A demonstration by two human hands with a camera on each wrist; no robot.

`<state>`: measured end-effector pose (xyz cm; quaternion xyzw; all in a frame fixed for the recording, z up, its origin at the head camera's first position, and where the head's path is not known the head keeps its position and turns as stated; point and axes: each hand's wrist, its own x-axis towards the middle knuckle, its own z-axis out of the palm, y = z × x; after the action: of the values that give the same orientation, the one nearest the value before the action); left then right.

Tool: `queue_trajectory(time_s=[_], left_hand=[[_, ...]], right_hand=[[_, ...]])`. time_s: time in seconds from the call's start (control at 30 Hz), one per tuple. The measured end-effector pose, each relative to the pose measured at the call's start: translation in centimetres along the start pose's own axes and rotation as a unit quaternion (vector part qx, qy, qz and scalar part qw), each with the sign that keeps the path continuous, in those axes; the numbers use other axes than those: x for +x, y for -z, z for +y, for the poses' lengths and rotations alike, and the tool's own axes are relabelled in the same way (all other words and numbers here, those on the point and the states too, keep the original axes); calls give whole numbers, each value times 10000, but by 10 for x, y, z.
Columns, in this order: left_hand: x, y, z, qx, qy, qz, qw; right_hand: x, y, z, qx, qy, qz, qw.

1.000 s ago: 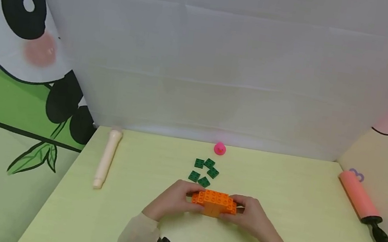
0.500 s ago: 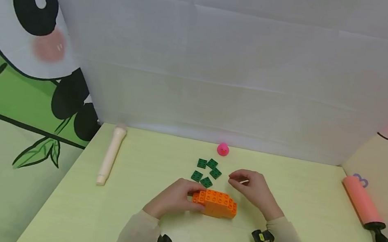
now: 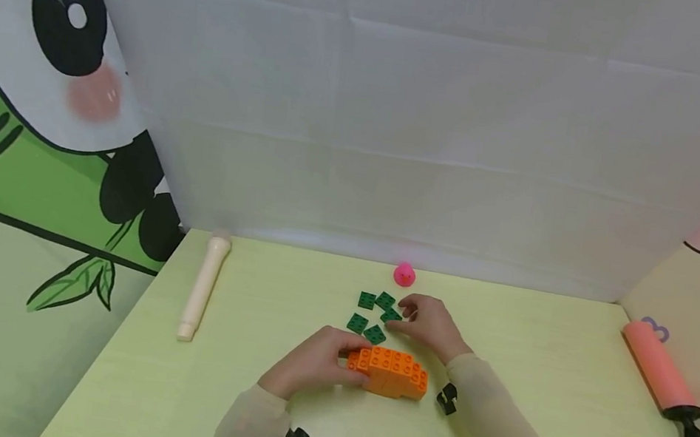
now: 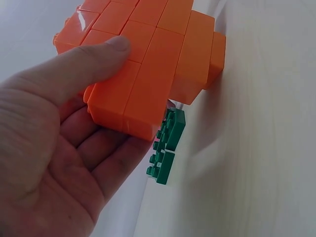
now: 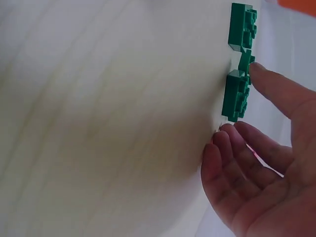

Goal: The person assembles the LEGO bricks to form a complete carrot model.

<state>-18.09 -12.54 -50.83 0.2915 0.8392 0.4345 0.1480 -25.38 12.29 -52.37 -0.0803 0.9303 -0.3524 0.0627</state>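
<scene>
An orange structure of stacked toy building bricks [image 3: 395, 374] stands on the table. My left hand [image 3: 320, 360] grips its left end; the left wrist view has the thumb [image 4: 106, 57] lying across the joined bricks and the fingers curled beneath. Just behind the structure lie several loose green building bricks [image 3: 357, 323]. My right hand [image 3: 432, 326] reaches to the rightmost green brick [image 5: 234, 96]. From the right wrist, that brick appears between the thumb [image 5: 279, 88] and the bent fingers, with a gap to the fingertips; contact is unclear.
A pink toy duck [image 3: 405, 275] sits near the table's back edge. On the left lies a pale wooden stick [image 3: 203, 291], and on the right a coral hand pump with a black nozzle [image 3: 661, 367]. A white sheet [image 3: 387, 142] hangs behind the table.
My right hand has let go of the orange structure and moved forward and left to the green bricks. The left hand keeps its grip on the structure.
</scene>
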Motion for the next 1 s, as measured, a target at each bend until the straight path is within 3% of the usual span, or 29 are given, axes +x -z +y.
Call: queue_trajectory(time_s=[0.3, 0.47, 0.77, 1.0], left_hand=[[1, -2, 1, 101, 69, 145, 9998], [2, -3, 1, 185, 15, 244, 9995], [3, -6, 1, 318, 108, 326, 9989], [2, -5, 3, 325, 115, 340, 9988]], right_hand=[[0, -4, -9, -276, -10, -181, 9995], [-6, 2, -5, -128, 93, -155, 9998], [-35, 26, 3, 460, 651, 103, 9968], [-68, 42, 1, 1160, 1405, 270, 9829]])
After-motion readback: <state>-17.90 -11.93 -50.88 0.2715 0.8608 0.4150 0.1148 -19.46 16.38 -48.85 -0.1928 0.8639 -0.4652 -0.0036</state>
